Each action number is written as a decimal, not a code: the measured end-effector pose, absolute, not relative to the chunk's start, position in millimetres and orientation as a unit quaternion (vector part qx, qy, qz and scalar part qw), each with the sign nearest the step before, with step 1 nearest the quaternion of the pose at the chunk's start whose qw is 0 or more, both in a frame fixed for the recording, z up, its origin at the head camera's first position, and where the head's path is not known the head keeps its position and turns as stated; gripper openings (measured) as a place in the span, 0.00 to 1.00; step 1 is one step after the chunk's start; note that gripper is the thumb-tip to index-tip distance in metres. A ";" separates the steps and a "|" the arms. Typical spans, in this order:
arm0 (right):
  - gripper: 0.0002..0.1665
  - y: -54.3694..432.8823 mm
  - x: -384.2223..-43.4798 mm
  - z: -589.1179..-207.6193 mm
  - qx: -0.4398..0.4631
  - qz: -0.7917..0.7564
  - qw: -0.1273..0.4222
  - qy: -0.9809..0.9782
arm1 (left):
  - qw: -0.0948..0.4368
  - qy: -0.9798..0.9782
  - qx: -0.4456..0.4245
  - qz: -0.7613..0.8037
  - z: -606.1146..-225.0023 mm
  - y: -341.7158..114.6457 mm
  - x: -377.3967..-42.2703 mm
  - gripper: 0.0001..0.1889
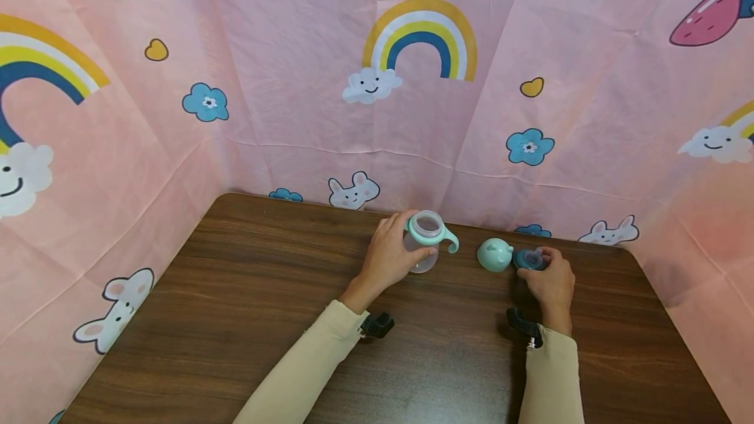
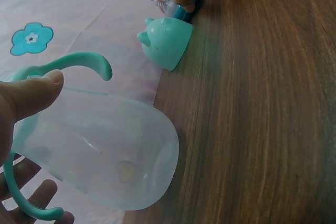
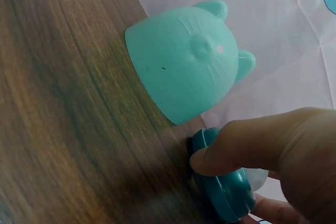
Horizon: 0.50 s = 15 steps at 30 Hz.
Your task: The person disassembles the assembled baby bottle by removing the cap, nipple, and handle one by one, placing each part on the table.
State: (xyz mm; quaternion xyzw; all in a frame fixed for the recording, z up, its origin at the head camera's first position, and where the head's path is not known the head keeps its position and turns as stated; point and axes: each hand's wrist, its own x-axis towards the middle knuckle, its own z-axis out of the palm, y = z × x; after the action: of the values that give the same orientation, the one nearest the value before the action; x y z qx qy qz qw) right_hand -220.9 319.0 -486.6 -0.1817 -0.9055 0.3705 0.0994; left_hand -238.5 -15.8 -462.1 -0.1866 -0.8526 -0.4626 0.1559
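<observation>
Mint-handled | translucent bottle (image 2: 123, 145) | mint eared cap (image 3: 184, 66) | teal collar (image 3: 233, 192)

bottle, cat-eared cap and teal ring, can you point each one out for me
bottle (image 2: 110, 150), left wrist view, on the side of its translucent body
cat-eared cap (image 3: 181, 66), right wrist view, on its rounded side
teal ring (image 3: 230, 190), right wrist view, on its outer wall
</observation>
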 end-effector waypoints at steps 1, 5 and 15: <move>0.43 319.3 -221.0 -487.1 -0.182 0.370 0.099 -0.906 | 0.156 -0.852 -0.187 -0.463 -462.1 -15.8 -238.7 0.42; 0.42 320.1 -221.1 -488.3 -0.180 0.371 0.101 -0.905 | 0.156 -0.853 -0.188 -0.462 -462.0 -16.0 -238.9 0.42; 0.39 319.3 -220.4 -484.9 -0.178 0.371 0.124 -0.903 | 0.147 -0.854 -0.185 -0.463 -462.6 -16.6 -239.3 0.42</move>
State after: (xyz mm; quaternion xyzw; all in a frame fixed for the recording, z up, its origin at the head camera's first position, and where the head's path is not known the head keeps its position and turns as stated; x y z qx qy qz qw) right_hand -220.4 319.3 -484.9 -0.1782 -0.9028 0.3715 0.1236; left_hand -239.3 -16.6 -462.6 -0.1854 -0.8542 -0.4631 0.1469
